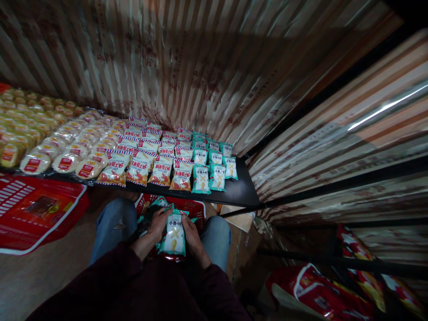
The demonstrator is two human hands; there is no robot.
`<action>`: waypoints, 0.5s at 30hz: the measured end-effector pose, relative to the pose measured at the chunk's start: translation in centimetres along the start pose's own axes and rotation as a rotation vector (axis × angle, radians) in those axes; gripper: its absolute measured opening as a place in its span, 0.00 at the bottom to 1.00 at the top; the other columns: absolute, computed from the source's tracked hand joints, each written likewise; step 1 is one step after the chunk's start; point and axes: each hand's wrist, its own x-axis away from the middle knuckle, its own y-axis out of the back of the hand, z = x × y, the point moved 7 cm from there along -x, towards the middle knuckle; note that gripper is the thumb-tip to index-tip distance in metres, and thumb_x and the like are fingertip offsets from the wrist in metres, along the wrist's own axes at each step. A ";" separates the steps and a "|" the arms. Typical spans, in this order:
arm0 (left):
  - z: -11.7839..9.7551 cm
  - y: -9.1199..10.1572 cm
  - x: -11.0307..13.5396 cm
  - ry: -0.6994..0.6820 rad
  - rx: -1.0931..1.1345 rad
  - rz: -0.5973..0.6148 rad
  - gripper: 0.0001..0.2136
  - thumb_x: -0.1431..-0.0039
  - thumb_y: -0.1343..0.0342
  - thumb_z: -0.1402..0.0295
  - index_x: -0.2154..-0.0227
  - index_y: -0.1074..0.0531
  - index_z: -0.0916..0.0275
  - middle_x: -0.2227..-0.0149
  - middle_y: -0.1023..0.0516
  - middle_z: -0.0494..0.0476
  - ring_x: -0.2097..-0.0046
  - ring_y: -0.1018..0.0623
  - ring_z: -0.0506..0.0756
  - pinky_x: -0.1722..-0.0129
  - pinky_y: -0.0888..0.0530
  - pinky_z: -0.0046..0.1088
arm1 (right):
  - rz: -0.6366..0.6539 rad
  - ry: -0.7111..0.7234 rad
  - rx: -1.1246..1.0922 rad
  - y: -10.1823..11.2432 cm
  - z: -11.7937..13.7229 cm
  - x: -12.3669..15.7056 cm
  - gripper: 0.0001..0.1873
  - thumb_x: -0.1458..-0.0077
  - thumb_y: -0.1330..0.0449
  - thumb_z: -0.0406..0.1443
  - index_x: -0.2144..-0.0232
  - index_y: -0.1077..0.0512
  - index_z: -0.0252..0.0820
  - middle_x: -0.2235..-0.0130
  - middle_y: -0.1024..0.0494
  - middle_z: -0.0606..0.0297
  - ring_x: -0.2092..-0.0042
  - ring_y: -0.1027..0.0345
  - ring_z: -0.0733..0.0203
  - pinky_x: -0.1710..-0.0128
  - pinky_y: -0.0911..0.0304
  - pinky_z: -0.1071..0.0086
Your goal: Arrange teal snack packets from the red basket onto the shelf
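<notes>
Between my knees, my left hand point(159, 224) and my right hand point(193, 235) grip a teal-and-white snack bag point(175, 234) by its two sides, its printed front facing up. Under it stands a red plastic basket point(199, 209), with more teal bags point(157, 204) inside near my left hand. Ahead, on a black shelf point(243, 183), matching teal snack bags point(218, 177) stand in short rows near the right end. Fingertips of both hands are partly hidden around the bag.
White-and-orange snack bags point(139, 167) stand left of the teal ones, then round packaged cakes point(36, 163) and yellow packs point(20, 125). Another red basket point(40, 209) is at my left. Black frame bars point(334, 178) run along the right, with red bags point(321, 294) low down.
</notes>
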 end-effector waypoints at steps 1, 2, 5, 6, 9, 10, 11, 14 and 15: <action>-0.1 -0.1 0.0 0.001 -0.001 -0.004 0.17 0.68 0.34 0.59 0.74 0.25 0.65 0.79 0.25 0.51 0.75 0.27 0.53 0.72 0.33 0.28 | -0.008 -0.003 0.001 0.1 0.0 -0.1 0.30 0.57 0.39 0.60 0.65 0.28 0.40 0.68 0.22 0.63 0.67 0.27 0.58 0.66 0.34 0.67; -0.2 -0.2 0.0 0.001 -0.002 -0.009 0.17 0.68 0.34 0.60 0.74 0.26 0.65 0.79 0.26 0.51 0.75 0.27 0.53 0.73 0.33 0.28 | -0.021 -0.010 0.002 0.3 -0.1 -0.2 0.30 0.58 0.39 0.60 0.66 0.28 0.40 0.69 0.22 0.63 0.67 0.28 0.58 0.67 0.34 0.67; -0.5 -0.5 0.1 -0.001 -0.004 -0.016 0.16 0.68 0.35 0.60 0.75 0.26 0.65 0.80 0.26 0.51 0.76 0.28 0.52 0.73 0.33 0.28 | -0.052 -0.023 0.004 0.5 -0.3 -0.4 0.29 0.59 0.38 0.59 0.69 0.28 0.40 0.71 0.22 0.64 0.68 0.28 0.59 0.68 0.34 0.68; -0.5 -0.6 0.1 -0.002 -0.003 -0.014 0.16 0.68 0.35 0.60 0.76 0.27 0.65 0.80 0.26 0.51 0.76 0.28 0.52 0.73 0.33 0.28 | -0.055 -0.023 0.000 0.5 -0.4 -0.4 0.29 0.59 0.37 0.59 0.70 0.28 0.40 0.71 0.22 0.64 0.69 0.28 0.59 0.68 0.34 0.68; -0.7 -0.8 0.2 0.001 -0.008 0.012 0.17 0.69 0.36 0.58 0.75 0.28 0.64 0.80 0.27 0.51 0.76 0.28 0.53 0.72 0.31 0.29 | -0.051 -0.028 -0.016 0.2 -0.3 -0.4 0.29 0.60 0.37 0.59 0.71 0.29 0.40 0.73 0.22 0.64 0.70 0.28 0.60 0.68 0.34 0.68; -0.7 -0.8 0.2 -0.002 -0.012 0.026 0.18 0.68 0.36 0.57 0.75 0.28 0.63 0.80 0.27 0.51 0.76 0.27 0.53 0.72 0.31 0.30 | -0.055 -0.030 -0.013 0.2 -0.2 -0.4 0.29 0.61 0.37 0.59 0.72 0.29 0.40 0.74 0.23 0.64 0.70 0.28 0.59 0.68 0.34 0.68; -0.9 -0.9 0.3 -0.009 -0.019 0.040 0.18 0.68 0.36 0.56 0.75 0.28 0.63 0.79 0.27 0.51 0.75 0.27 0.54 0.71 0.31 0.31 | -0.062 -0.028 -0.006 0.2 0.0 -0.3 0.29 0.62 0.37 0.60 0.72 0.29 0.40 0.74 0.23 0.64 0.71 0.28 0.59 0.68 0.34 0.68; -1.5 -0.8 0.5 -0.066 -0.056 0.066 0.17 0.64 0.38 0.54 0.74 0.28 0.62 0.75 0.25 0.52 0.70 0.25 0.55 0.67 0.29 0.31 | -0.083 0.004 0.023 0.5 0.9 -0.2 0.30 0.62 0.37 0.60 0.71 0.28 0.39 0.73 0.22 0.63 0.69 0.28 0.58 0.68 0.34 0.67; -1.8 -0.7 0.7 -0.096 -0.075 0.064 0.17 0.62 0.39 0.54 0.73 0.28 0.62 0.73 0.25 0.52 0.67 0.25 0.56 0.64 0.29 0.32 | -0.092 0.017 0.030 0.7 1.3 -0.2 0.30 0.61 0.38 0.60 0.70 0.28 0.39 0.73 0.22 0.63 0.69 0.28 0.58 0.68 0.33 0.67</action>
